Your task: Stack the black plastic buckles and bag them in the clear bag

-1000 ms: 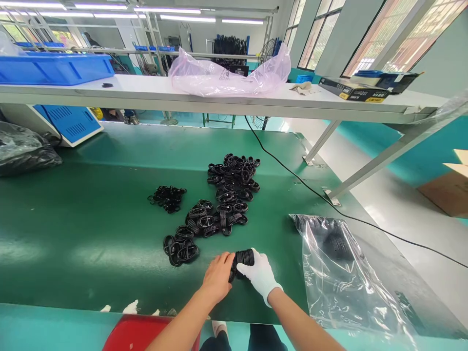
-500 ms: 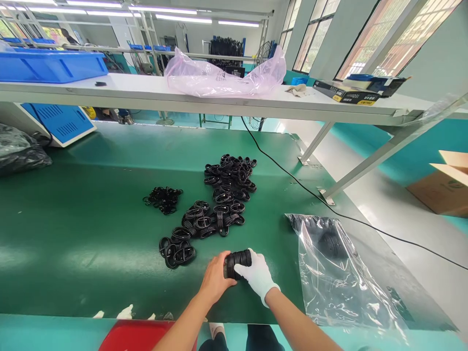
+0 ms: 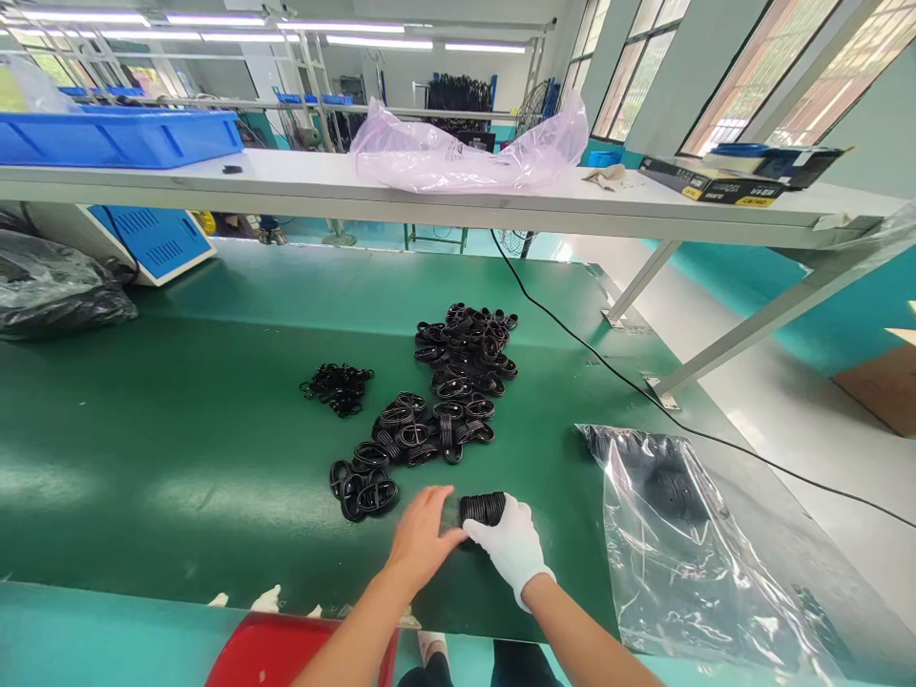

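Note:
A row of thin black rings (image 3: 481, 509), pressed together like a coil, lies on the green work surface near its front edge. My right hand (image 3: 511, 544), in a white glove, is closed around its right end. My bare left hand (image 3: 424, 536) is at the left of the row with thumb and fingers apart; a small gap shows between the fingers and the rings, though the thumb tip comes close to the lower side. Beyond my hands lies a pile of bundled black rings (image 3: 413, 436). Left of it is a smaller heap of small black loops (image 3: 339, 387).
A clear plastic bag (image 3: 676, 544) with black rings inside lies at the right. A black cable (image 3: 593, 348) crosses the green table (image 3: 178, 410). Above the back runs a white shelf (image 3: 301, 186) with a blue bin (image 3: 121, 138) and pink plastic (image 3: 472, 157). A red stool (image 3: 268, 654) stands below.
My left hand has let go of the left end of the ring row and opened. My right hand still holds the row. The whole view has shifted slightly, with things appearing further right.

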`<state>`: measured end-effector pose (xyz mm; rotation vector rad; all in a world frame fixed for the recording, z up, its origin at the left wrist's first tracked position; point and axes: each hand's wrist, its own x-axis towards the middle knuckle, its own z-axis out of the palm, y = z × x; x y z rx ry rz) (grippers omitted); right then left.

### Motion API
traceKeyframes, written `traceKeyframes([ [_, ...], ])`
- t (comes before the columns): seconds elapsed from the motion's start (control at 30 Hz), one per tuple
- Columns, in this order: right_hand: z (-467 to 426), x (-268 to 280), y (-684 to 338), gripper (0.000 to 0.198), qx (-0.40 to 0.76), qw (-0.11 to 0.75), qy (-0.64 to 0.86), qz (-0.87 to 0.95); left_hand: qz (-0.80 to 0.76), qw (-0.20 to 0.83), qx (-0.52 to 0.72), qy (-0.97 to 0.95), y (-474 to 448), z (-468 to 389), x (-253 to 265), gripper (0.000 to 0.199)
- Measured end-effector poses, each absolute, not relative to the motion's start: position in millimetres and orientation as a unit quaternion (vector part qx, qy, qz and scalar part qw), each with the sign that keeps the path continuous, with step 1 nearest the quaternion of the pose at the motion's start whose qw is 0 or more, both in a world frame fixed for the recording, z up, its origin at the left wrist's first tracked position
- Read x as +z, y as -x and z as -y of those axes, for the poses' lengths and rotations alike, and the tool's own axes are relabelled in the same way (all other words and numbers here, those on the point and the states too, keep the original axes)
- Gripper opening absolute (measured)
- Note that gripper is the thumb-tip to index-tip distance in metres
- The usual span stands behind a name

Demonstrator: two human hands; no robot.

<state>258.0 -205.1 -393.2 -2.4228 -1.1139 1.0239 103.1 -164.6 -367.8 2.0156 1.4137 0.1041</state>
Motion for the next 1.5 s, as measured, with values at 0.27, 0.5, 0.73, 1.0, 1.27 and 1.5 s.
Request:
traceKeyframes([
  [0.27,207,-391,-259,0.058,0.368,0.154,0.833,0.384,-0.606,0.085,-0.085,-0.787,-47,135,-350,0.046],
  [0.5,205,-393,-259,0.067,0.362,0.144,0.839,0.380,-0.637,0.201,-0.110,-0.736,-112,175,-361,0.041],
  [0.73,205,-392,-259,0.067,0.365,0.153,0.836,0.381,-0.548,0.220,-0.137,-0.796,-105,175,-366,0.077],
  [1.0,205,-394,-261,0.070,0.366,0.151,0.834,0.385,-0.541,0.409,0.011,-0.735,-100,170,-377,0.074],
  [1.27,202,-392,-262,0.073,0.362,0.142,0.835,0.389,-0.511,0.433,0.023,-0.743,-101,165,-381,0.073],
  [1.5,200,-385,-243,0.104,0.327,0.118,0.861,0.371,-0.501,0.429,0.030,-0.751,-98,161,-386,0.075],
])
